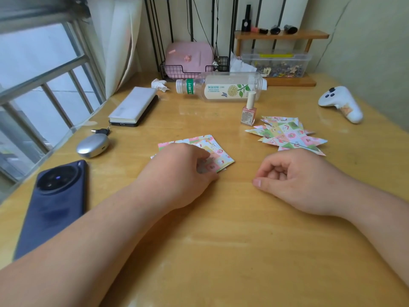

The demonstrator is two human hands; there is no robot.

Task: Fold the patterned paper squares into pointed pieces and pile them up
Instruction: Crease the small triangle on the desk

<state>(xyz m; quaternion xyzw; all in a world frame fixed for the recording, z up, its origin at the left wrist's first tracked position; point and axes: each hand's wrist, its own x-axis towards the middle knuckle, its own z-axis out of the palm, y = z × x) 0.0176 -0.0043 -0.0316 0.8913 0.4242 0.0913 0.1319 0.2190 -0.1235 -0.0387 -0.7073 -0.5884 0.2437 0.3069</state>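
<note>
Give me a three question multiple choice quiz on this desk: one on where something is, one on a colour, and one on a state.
1. Where does the pile of folded pieces lie?
A. Against the window
B. Right beside the nail polish bottle
C. On the wooden shelf

2. What colour is the phone?
A. White
B. Dark blue
C. Pink

3. How is the right hand?
A. Loosely curled, holding nothing
B. Pinching a folded piece
C. Lying flat on a book

Answers:
1 B, the pile sits on the table next to the polish bottle.
2 B, its back shows dark blue.
3 A, its fingers curl over an empty palm, while the left hand pinches the paper squares.
</note>
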